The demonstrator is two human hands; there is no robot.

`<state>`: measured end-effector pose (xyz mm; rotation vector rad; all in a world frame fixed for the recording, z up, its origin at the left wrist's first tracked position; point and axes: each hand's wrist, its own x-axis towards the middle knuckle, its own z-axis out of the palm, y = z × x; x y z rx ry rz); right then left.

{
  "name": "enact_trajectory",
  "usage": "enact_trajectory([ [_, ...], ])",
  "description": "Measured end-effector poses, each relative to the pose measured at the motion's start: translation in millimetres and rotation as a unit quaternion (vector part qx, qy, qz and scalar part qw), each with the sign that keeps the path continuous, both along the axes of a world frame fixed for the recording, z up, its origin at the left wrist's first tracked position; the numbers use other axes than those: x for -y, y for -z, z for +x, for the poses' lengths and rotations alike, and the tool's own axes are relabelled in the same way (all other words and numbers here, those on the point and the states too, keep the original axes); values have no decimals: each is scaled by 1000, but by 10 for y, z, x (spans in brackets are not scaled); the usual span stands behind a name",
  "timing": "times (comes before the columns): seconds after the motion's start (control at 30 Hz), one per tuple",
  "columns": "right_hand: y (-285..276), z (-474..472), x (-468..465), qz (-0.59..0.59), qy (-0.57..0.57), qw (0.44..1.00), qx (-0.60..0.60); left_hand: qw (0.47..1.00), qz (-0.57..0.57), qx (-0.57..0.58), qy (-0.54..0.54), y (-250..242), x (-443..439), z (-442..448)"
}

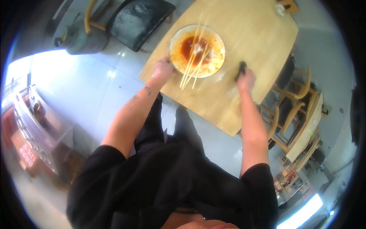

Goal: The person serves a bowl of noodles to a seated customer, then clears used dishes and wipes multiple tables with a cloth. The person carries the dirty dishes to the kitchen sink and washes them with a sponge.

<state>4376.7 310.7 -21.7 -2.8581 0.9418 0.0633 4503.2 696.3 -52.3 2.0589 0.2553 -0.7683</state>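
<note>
A wide white bowl [216, 64] with red, oily broth [187, 47] and scraps in it stands near the left edge of the wooden table [254, 31]. Several pale chopsticks or thin sticks [186, 71] lie across its rim, their ends jutting towards me; motion blurs them. At the bowl's left rim, my left hand [164, 68] grips the edge with curled fingers. My right hand [246, 80] presses a dark cloth [242, 68] to the tabletop, to the right of the bowl and apart from it. The fingers under the cloth's near side are partly hidden.
A black-seated chair [140, 20] and a gas cylinder [85, 40] stand beyond the table's left side. Wooden chairs [288, 114] and another table [307, 134] line the right. A small box [288, 5] sits at the far corner. Clear plastic bins [48, 123] are at lower left.
</note>
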Motion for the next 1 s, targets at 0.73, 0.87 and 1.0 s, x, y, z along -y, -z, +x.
enact_trajectory([
  [0.73, 210, 739, -1352, 36, -174, 978, 106, 998, -53, 19, -27, -260, -1613, -1452],
  [0.87, 140, 871, -1724, 183, -257, 934, 168, 994, -63, 67, 58, -381, -1571, -1418],
  [1.0, -23, 1103, -1561, 223, -222, 929, 194, 979, -18, 82, 185, -326, -1609, -1367],
])
